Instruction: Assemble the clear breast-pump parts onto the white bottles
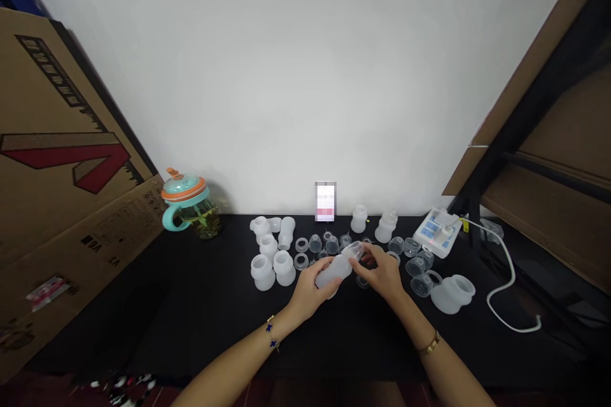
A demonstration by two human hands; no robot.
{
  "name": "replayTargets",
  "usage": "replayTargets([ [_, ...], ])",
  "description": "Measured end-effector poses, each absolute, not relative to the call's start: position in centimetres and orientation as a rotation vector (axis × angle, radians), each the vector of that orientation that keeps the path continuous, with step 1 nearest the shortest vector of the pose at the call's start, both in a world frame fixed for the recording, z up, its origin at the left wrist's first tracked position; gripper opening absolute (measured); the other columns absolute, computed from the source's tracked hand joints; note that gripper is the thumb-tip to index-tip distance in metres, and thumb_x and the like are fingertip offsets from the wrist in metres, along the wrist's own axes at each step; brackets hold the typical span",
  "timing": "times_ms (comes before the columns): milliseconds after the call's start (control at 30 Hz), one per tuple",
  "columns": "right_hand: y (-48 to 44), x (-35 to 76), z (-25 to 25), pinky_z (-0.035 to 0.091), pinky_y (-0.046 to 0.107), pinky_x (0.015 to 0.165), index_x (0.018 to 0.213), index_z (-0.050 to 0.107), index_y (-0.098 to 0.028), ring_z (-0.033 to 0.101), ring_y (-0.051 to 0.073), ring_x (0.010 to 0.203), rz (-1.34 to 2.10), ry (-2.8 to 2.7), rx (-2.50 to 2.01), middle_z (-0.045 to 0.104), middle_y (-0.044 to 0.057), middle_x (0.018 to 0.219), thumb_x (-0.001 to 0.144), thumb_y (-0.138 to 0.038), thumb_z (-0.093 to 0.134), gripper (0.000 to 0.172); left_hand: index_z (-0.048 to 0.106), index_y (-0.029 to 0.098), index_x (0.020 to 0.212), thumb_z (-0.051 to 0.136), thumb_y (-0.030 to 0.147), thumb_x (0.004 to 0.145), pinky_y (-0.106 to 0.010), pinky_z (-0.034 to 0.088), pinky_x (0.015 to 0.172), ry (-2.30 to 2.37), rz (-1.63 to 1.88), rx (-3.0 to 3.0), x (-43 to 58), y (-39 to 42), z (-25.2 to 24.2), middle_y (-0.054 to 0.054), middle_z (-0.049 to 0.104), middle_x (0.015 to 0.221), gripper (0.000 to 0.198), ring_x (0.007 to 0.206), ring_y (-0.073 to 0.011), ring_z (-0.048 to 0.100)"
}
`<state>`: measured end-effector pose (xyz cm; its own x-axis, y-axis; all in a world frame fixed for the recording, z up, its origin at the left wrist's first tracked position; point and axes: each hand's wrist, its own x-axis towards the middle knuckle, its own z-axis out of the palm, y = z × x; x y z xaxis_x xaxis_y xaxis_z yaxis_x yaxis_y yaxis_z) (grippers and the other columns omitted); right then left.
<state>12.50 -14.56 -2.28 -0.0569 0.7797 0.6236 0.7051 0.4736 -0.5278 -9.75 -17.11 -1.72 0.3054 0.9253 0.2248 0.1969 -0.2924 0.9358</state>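
My left hand (314, 285) is wrapped round the body of a frosted white baby bottle (333, 272), which lies tilted with its top toward the upper right. With finger and thumb, my right hand (382, 272) grips the clear cap (353, 251) at the bottle's top. Whether the cap is fully seated I cannot tell. Around the hands lie several clear caps (315, 243) and pale collar rings (301, 261). Some small parts beneath the hands are partly hidden.
Several open white bottle bodies (263, 272) stand on the left, with a large one (452, 294) lying at right. Two bottles (386, 226) stand near the wall. A lidded glass jug (191, 206), a lit phone (325, 202), a power strip (438, 232) and a white cable (512, 267) are also here.
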Motion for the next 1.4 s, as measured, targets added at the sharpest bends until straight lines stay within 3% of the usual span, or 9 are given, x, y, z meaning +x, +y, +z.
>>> replayTargets([
  [533,-14.9,12.7,-1.8,0.06,0.03,0.058,0.103,0.07,-0.02,0.072,0.021,0.065,0.198,-1.775,-1.218,0.075,0.004,0.078,0.082,-0.045,0.071,0.032,0.066,0.017,0.124,0.068,0.043,0.085,-0.037,0.051,0.092,0.995,1.047,1.685,-9.8,-17.2,-1.6,-0.009,0.072,0.117,0.046,0.103,-0.0277,0.066],
  [700,-15.0,12.3,-1.5,0.06,0.031,0.06,0.11,0.069,-0.019,0.072,0.021,0.071,0.192,-1.745,-1.204,0.076,0.006,0.086,0.084,-0.046,0.07,0.037,0.064,0.018,0.127,0.069,0.043,0.086,-0.036,0.051,0.089,1.002,1.043,1.677,-9.7,-17.1,-1.5,-0.009,0.072,0.114,0.049,0.101,-0.0269,0.066],
  [833,-15.0,11.9,-1.5,0.06,0.032,0.058,0.121,0.066,-0.02,0.071,0.022,0.072,0.228,-1.682,-1.211,0.076,0.008,0.092,0.085,-0.047,0.069,0.045,0.061,0.018,0.127,0.077,0.044,0.079,-0.032,0.052,0.08,0.969,1.045,1.544,-9.5,-16.9,-1.8,-0.008,0.071,0.108,0.057,0.096,-0.0249,0.066],
  [1033,-15.1,11.9,-1.6,0.061,0.031,0.056,0.135,0.059,-0.024,0.071,0.021,0.078,0.333,-1.676,-1.135,0.073,0.01,0.113,0.087,-0.044,0.068,0.052,0.057,0.017,0.127,0.074,0.055,0.078,-0.024,0.05,0.05,0.813,0.924,1.17,-9.4,-16.4,-2.0,-0.007,0.07,0.097,0.064,0.067,-0.0188,0.069],
  [1400,-15.0,11.9,-2.2,0.061,0.03,0.057,0.136,0.053,-0.026,0.068,0.022,0.087,0.467,-1.648,-1.046,0.066,0.011,0.124,0.087,-0.039,0.07,0.054,0.066,0.004,0.119,0.06,0.059,0.088,-0.024,0.05,0.047,0.632,0.85,0.877,-9.7,-16.1,-2.2,-0.019,0.075,0.098,0.063,0.055,-0.0159,0.065],
])
